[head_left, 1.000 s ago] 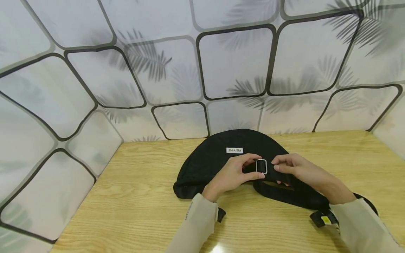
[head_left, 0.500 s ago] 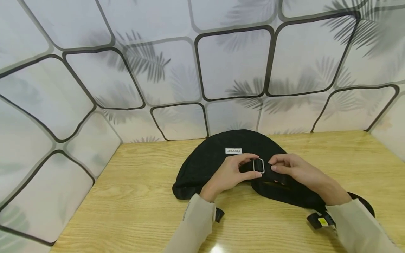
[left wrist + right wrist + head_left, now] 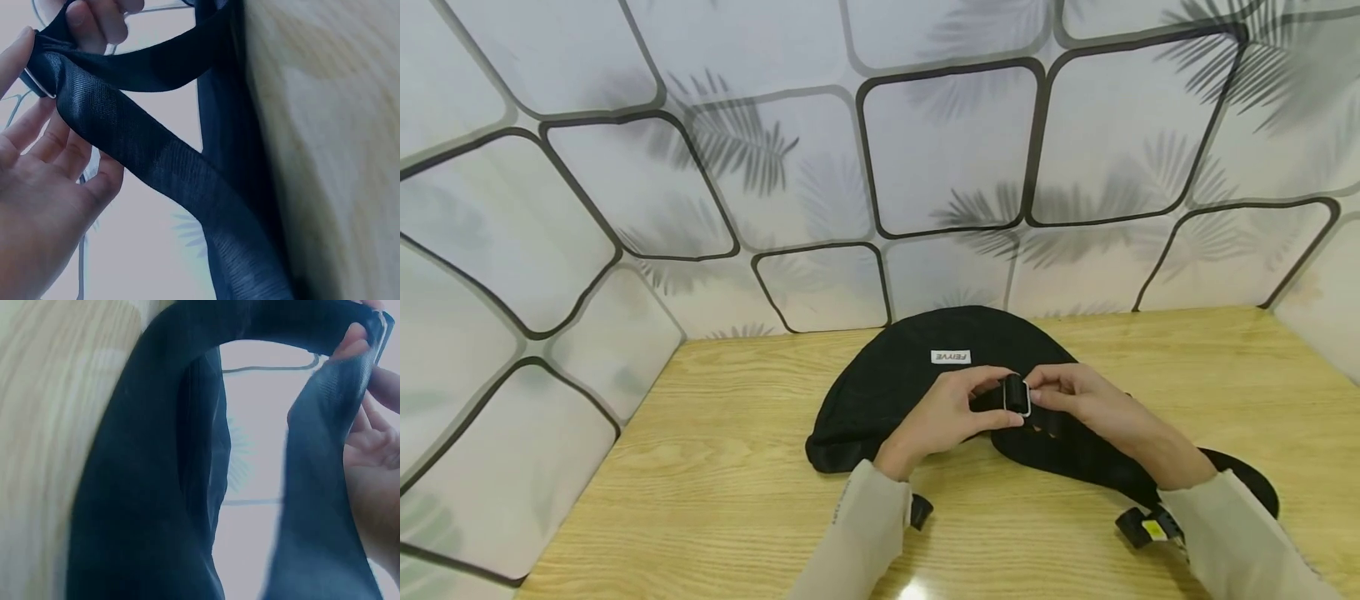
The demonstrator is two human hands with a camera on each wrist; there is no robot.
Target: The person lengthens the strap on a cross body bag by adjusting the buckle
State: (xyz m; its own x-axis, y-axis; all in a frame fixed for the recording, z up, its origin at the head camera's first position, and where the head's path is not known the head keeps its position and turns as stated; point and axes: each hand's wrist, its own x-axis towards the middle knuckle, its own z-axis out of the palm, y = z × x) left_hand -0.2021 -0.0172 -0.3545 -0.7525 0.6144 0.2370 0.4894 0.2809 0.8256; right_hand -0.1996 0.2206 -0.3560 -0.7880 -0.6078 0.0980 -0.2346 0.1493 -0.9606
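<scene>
A black half-moon waist bag point(image 3: 880, 383) with a white label point(image 3: 951, 357) lies on the table. My left hand point(image 3: 942, 410) pinches a square metal slider buckle point(image 3: 1027, 400) at the bag's front between thumb and fingers. Black webbing strap point(image 3: 1015, 392) passes through this buckle. At the buckle's right side, my right hand point(image 3: 1086, 408) pinches the strap with thumb and index finger. In the left wrist view the strap point(image 3: 156, 156) hangs down from the buckle as a loop. The right wrist view shows the strap point(image 3: 325, 462) running down beside the right fingers, which partly hide behind it.
The bag rests on a light wooden table point(image 3: 722, 467), close to a patterned wall point(image 3: 820, 287). Small black pieces show beside the sleeves, one at the left point(image 3: 920, 511) and one with a yellow mark point(image 3: 1152, 530) at the right. More strap point(image 3: 1247, 479) curves past the right forearm.
My right hand has moved left, closing the gap to the buckle, and its fingertips now meet the buckle's right edge. My left hand keeps its grip nearly in place.
</scene>
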